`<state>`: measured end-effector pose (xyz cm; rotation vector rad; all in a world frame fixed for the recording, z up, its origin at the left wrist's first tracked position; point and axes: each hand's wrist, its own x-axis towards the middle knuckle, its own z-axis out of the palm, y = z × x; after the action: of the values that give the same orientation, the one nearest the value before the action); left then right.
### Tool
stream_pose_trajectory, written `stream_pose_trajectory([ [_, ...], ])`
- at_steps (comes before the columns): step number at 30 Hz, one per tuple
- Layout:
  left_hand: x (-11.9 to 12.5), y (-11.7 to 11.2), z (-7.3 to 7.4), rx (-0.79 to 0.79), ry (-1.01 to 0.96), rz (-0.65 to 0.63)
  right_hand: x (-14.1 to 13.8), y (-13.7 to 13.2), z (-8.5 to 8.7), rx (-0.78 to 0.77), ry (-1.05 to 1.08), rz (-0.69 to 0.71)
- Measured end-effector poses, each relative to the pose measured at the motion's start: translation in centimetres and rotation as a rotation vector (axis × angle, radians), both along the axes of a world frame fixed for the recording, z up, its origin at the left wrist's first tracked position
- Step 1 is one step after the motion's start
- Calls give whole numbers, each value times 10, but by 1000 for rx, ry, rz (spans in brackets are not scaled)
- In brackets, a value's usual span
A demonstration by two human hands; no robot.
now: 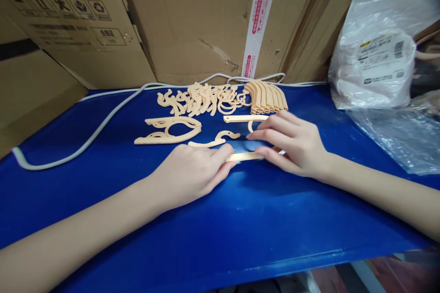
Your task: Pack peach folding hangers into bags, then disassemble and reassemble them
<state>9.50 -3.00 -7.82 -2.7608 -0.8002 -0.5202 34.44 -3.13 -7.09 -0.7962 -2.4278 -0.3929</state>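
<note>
Both of my hands are on a beige plastic hanger arm [243,157] just above the blue tabletop. My left hand [197,169] pinches its left end between thumb and fingers. My right hand [295,144] grips it toward the right end, hiding that end. Partly behind my right fingers lies another beige hanger piece [237,119] with a curved part beside it. A loose hook piece [215,141] rests just beyond my left hand. To its left is a folded hanger [167,131], its two arms joined at the right.
Farther back are a pile of beige hooks [204,98] and a stack of curved arms [266,97]. A white cable [103,126] runs along the left and back. Cardboard boxes [199,23] wall the rear; a plastic-wrapped package [376,64] stands at right.
</note>
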Motion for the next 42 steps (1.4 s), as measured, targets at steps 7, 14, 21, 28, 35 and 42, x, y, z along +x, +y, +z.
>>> stream_pose_trajectory([
  [7, -1, 1, 0, 20, -40, 19, 10, 14, -1, -116, 259, -138],
  [14, -2, 0, -1, 8, -35, -3, 11, 22, -9, -307, 298, -150],
  [21, -3, 0, -2, 1, -58, -88, 10, 23, -11, -368, 331, -120],
  [28, 1, -1, 3, -82, -9, -148, 11, 23, -14, -441, 331, -103],
  [35, 0, 3, 2, -222, 26, -268, 11, 23, -16, -439, 299, -111],
  [42, 1, 2, 2, -210, 26, -298, 11, 25, -17, -427, 283, -125],
])
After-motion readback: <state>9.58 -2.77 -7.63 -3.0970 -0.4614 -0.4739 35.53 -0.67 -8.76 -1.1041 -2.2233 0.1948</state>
